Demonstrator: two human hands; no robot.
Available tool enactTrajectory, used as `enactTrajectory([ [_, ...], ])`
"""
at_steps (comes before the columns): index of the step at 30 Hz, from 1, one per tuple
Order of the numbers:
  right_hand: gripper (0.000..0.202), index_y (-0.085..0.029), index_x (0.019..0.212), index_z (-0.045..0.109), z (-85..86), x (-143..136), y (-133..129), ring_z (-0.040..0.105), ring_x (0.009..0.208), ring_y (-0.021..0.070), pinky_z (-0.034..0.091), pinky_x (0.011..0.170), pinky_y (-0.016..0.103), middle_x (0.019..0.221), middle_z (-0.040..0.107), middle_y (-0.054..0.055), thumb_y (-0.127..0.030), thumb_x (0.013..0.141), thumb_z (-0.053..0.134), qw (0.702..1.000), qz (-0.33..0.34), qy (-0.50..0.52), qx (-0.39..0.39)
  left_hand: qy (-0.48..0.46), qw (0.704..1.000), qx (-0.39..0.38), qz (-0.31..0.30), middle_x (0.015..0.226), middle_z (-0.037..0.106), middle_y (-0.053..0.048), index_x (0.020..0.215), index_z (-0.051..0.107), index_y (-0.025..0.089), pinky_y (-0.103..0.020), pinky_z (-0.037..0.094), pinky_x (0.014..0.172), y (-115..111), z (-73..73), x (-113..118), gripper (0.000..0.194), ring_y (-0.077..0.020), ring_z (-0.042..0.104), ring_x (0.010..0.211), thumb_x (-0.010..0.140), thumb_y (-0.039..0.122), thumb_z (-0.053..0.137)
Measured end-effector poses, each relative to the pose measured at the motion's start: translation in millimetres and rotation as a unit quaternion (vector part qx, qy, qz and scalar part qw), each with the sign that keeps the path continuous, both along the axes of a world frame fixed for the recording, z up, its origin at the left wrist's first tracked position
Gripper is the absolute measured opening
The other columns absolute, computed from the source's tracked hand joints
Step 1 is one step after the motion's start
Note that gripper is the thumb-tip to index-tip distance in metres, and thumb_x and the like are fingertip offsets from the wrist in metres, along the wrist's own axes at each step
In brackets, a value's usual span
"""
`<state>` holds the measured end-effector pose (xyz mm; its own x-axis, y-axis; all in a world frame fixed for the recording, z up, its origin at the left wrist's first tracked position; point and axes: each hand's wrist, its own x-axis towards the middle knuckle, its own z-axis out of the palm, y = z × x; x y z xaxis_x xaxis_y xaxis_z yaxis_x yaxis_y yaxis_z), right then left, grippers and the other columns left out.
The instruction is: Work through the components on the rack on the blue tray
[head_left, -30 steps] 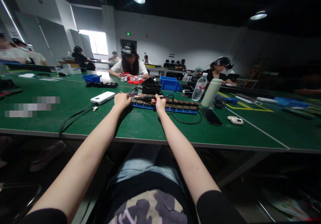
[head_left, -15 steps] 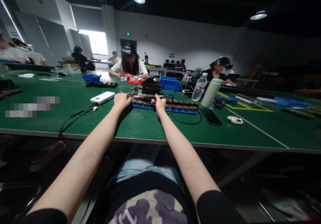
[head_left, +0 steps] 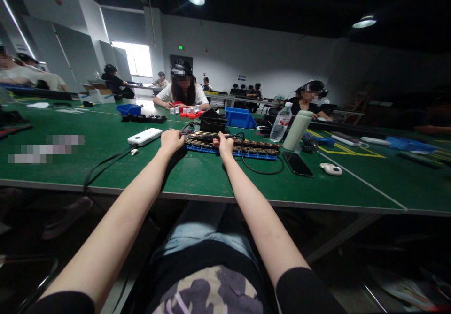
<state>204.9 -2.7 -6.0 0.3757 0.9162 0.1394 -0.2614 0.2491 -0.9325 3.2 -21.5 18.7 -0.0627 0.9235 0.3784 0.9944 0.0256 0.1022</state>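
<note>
My right hand [head_left: 224,146] pinches the corded pen-like tool [head_left: 207,136] over the blue-framed strips [head_left: 259,146] on the table [head_left: 197,178], and the looped cable [head_left: 264,173], if snagged, could jerk it toward my curled left hand [head_left: 171,141], whose grip I cannot tell.

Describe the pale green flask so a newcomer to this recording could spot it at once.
On the green table, look to the right of the right hand. The flask is just beyond the black phone. Its opaque, pale green body sets it apart from the clear plastic bottle at its left.
</note>
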Motion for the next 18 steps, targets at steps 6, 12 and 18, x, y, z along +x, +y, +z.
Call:
enactTrajectory([
  [6, 0.023, -0.021, 0.076, 0.057, 0.3, -1, -1, 0.061, 0.043, 0.0112, 0.054, 0.050, 0.019, 0.051, 0.063, -0.006, -0.022, 0.096, 0.069, 1.000, 0.001, 0.006, -0.001, 0.010, 0.999, 0.014, -0.038, 0.127, 0.079, -0.020, 0.130, 0.082, 0.014, -0.045, 0.054, 0.103, 3, -2.8, -1, 0.052, -0.0378, 0.071, 0.123, 0.101, 0.035, 0.045],
  [12, 0.025, -0.021, 0.075, 0.056, 2.8, 0, -4, 0.062, 0.044, 0.0109, 0.054, 0.052, 0.019, 0.052, 0.064, -0.005, -0.020, 0.097, 0.069, 1.000, 0.006, 0.014, -0.011, 0.020, 0.994, 0.023, -0.104, 0.125, 0.081, -0.017, 0.129, 0.082, 0.016, -0.042, 0.053, 0.104, 11, -8.3, -4, 0.051, -0.0349, 0.071, 0.119, 0.102, 0.042, 0.048],
  [18, 0.027, -0.022, 0.076, 0.054, 5.3, 2, -4, 0.058, 0.042, 0.0102, 0.053, 0.050, 0.019, 0.051, 0.061, -0.006, -0.023, 0.095, 0.074, 0.999, -0.010, 0.039, -0.013, 0.006, 0.983, 0.018, -0.184, 0.124, 0.082, -0.015, 0.125, 0.083, 0.017, -0.038, 0.053, 0.102, 14, -11.5, -6, 0.047, -0.0327, 0.073, 0.117, 0.100, 0.043, 0.053],
])
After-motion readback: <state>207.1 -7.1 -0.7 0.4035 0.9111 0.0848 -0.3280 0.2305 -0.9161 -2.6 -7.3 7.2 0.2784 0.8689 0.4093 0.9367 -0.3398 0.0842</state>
